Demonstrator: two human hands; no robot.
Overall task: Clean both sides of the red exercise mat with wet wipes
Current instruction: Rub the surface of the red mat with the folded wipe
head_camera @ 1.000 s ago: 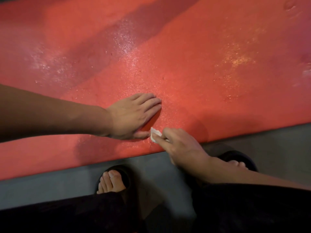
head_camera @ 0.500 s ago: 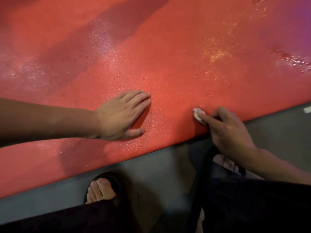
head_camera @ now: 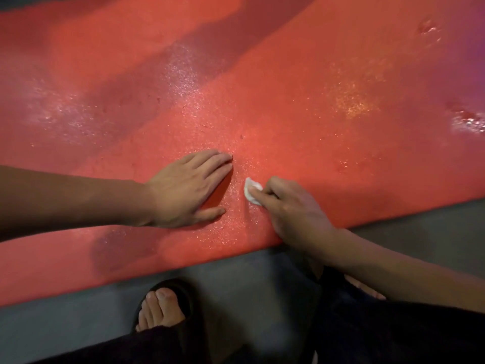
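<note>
- The red exercise mat [head_camera: 301, 82] lay flat on a grey floor [head_camera: 262, 298], filling most of the view; its grainy surface glistened with damp patches, and small dents showed near its far right corner.
- Half a second earlier the wet wipe [head_camera: 251, 189] had sat farther right, close to the mat's near edge; it was now nearer the left hand and deeper in from that edge.
- The left hand [head_camera: 187, 189] pressed flat on the mat, fingers straight, thumb spread, holding nothing.
- The right hand [head_camera: 291, 211] pinched the crumpled white wipe against the mat with curled fingers, just beside the left hand's fingertips.
- Below the mat's near edge, a foot in a black slide sandal [head_camera: 168, 300] stood on the floor.
</note>
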